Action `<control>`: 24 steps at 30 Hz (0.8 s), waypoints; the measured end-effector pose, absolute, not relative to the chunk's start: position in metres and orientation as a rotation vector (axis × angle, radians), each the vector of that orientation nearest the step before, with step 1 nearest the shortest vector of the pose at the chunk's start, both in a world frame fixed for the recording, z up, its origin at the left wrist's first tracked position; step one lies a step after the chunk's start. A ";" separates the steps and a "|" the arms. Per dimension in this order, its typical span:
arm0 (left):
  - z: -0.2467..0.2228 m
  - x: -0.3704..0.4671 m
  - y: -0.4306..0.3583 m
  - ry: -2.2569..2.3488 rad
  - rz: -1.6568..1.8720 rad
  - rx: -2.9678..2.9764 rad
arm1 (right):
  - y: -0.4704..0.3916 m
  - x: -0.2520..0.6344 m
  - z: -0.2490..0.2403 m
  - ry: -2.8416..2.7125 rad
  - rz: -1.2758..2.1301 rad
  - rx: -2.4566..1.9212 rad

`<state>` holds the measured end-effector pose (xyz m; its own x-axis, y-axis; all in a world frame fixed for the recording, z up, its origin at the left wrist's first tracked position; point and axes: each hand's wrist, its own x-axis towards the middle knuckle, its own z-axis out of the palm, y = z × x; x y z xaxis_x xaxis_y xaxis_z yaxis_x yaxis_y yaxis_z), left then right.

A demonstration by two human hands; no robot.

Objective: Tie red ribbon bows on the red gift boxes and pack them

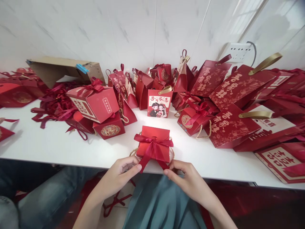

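Observation:
A small red gift box lies near the front edge of the white table, with twisted gold cords at its sides. Across its front sits a dark red satin ribbon tied in a bow, its two tails hanging down toward me. My left hand pinches the end of the left tail between thumb and fingers. The end of the right tail is pinched in my right hand. Both hands are just in front of the box, at the table edge; the fingertips behind the ribbon are partly hidden.
Finished red boxes and a heap of loose ribbons lie left, before an open cardboard box. Behind stands a box with a cartoon couple. Handled red boxes crowd the right. A power strip is against the wall. Someone's jeans-clad leg shows left.

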<state>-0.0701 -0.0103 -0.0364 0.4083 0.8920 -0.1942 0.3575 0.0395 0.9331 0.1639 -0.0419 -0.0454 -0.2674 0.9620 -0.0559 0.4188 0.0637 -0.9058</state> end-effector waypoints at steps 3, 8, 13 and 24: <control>-0.035 -0.074 -0.011 1.111 0.601 1.532 | -0.044 0.167 -0.047 -1.755 1.155 -1.368; -0.036 -0.067 -0.011 1.083 0.608 1.496 | -0.041 0.160 -0.052 -1.730 1.078 -1.412; -0.036 -0.076 -0.009 1.189 0.518 1.566 | -0.041 0.163 -0.049 -1.838 1.035 -1.401; -0.018 -0.082 0.022 1.419 0.958 1.516 | -0.028 0.204 -0.039 -1.494 0.652 -1.398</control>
